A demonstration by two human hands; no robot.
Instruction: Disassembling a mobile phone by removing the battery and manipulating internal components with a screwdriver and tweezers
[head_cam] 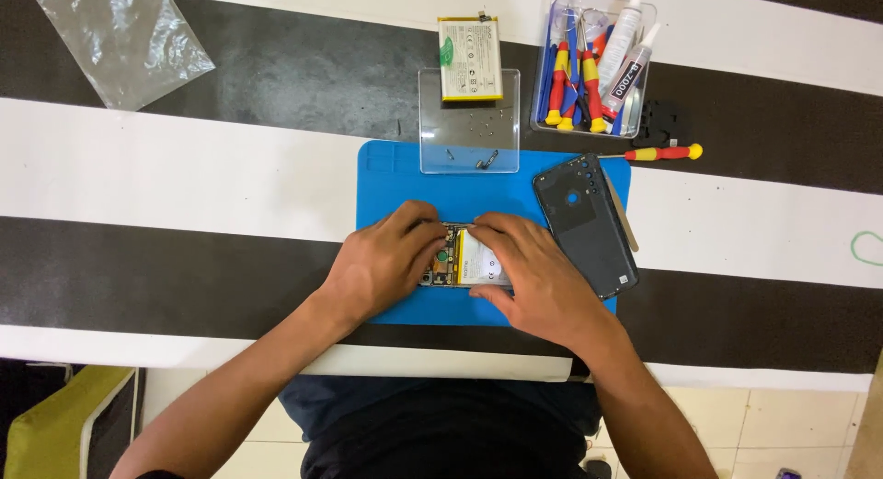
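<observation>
Opened phone (pixel 464 258) lies face-down at mid blue mat (pixel 386 171), near the mat's front edge, back off, board & white battery area showing. L hand (pixel 386 263) rests on its left end, fingers curled onto the top edge; whether they pinch anything I can't tell. R hand (pixel 529 267) covers the right part, thumb under the front edge, fingers pressing on top, flat hold on the body, not a closed fist. Something thin & metallic sits between both hands' fingertips at the top edge, too small to name. Step looks like internal work on the board/battery zone w/ both hands steadying; any follow-up there would need fine fingertip control, parts are tiny. Dark back cover (pixel 584 221) lies just beside, on the mat's right side, w/ a flat pry stick (pixel 624 217) along its edge. Clear tray (pixel 469 120) w/ screws at the mat's rear edge, spare battery (pixel 470 58) on it. Tool box (pixel 593 65) at rear right, red-yellow screwdriver (pixel 662 152) near it. Plastic bag (pixel 120 37) at rear-left corner of the striped bench (pixel 184 166).
</observation>
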